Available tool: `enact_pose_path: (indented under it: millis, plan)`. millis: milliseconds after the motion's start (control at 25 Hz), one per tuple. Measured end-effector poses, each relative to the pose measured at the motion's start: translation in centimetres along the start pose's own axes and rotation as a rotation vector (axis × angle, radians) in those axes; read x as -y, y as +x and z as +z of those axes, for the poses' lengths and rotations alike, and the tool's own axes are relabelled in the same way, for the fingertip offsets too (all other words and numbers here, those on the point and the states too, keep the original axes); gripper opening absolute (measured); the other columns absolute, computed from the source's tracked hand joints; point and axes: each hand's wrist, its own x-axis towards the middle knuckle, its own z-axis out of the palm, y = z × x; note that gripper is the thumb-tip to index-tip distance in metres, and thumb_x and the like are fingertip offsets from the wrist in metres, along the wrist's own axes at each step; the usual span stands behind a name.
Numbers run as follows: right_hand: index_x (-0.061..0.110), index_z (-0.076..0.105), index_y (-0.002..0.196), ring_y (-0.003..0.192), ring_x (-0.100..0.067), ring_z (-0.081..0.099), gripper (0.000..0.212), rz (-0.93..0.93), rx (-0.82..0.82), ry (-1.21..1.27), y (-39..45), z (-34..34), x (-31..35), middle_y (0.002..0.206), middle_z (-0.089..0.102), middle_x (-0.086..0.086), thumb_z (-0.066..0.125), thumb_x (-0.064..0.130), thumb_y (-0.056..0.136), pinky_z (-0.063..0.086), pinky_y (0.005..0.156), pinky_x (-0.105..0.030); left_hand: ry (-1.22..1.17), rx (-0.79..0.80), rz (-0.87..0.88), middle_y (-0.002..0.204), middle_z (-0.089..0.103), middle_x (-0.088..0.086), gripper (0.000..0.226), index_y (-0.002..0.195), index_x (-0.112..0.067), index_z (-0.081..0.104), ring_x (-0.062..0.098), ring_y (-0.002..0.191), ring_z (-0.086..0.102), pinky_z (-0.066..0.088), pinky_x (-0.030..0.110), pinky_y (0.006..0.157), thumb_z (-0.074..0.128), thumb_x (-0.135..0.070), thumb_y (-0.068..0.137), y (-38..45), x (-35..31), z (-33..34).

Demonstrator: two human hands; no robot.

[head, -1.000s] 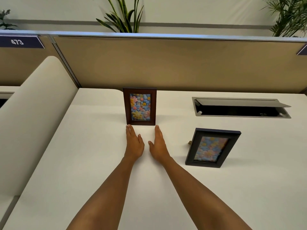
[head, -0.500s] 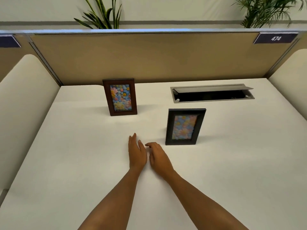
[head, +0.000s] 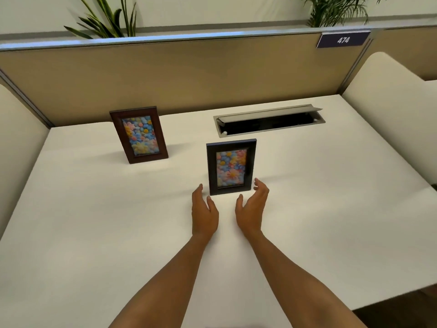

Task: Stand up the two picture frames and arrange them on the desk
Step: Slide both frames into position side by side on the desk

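Left hand (head: 203,213) & right hand (head: 252,210) are both spread wide, holding nothing, low over the counter (head: 331,209), one at each bottom corner of the black frame (head: 231,167). Left fingertips sit just beside its lower-left corner; right palm is cupped toward its lower-right edge. Contact either side: can't tell.

Risk, as I judge it: frame is upright on a rear prop I can't see, so an uneven nudge from one hand could twist it or tip it backward. It also sits near the open cable tray (head: 268,121) at 12 o'clock; pushed too far back, the prop might drop into the slot.

Black frame: dark border, pastel flower print, centre of counter, facing viewer. Brown frame (head: 139,134), same print, stands apart at 10 o'clock, leaning back, near the beige partition (head: 189,76).
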Motion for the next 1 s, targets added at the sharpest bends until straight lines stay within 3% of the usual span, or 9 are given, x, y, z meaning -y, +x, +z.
enact_pose_path:
  millis: [200, 440, 1000]
  plan:
    - [0.018, 0.023, 0.149, 0.139, -0.018, 0.037, 0.073, 0.136, 0.125, 0.055, 0.1, -0.4, -0.9, 0.152, 0.033, -0.001, 0.062, 0.004, 0.088, 0.035, 0.114, -0.031, -0.013, 0.026, 0.005, 0.152, 0.041, -0.001, 0.049, 0.147, -0.022, 0.033, 0.018, 0.139, 0.042, 0.036, 0.029, 0.111, 0.047, -0.018, 0.1, -1.3, -1.1, 2.0]
    - [0.021, 0.024, 0.15, 0.141, -0.015, 0.036, 0.067, 0.104, 0.188, 0.028, 0.4, 0.1, -1.0, 0.154, 0.035, 0.0, 0.054, 0.004, 0.093, 0.028, 0.108, -0.02, 0.088, 0.054, 0.031, 0.158, 0.028, -0.001, 0.058, 0.153, -0.02, 0.023, 0.017, 0.144, 0.032, 0.025, 0.019, 0.108, 0.046, -0.018, 0.1, -1.8, -1.5, 2.5]
    - [0.023, 0.012, 0.156, 0.149, -0.017, 0.026, 0.068, 0.038, 0.356, -0.044, 3.6, 4.9, 0.3, 0.163, 0.022, 0.004, 0.048, 0.014, 0.1, 0.023, 0.119, -0.03, 0.145, 0.027, -0.01, 0.16, 0.022, -0.002, 0.064, 0.155, -0.023, 0.018, 0.018, 0.146, 0.029, 0.024, 0.019, 0.106, 0.049, -0.021, 0.099, 5.2, -0.4, 0.8]
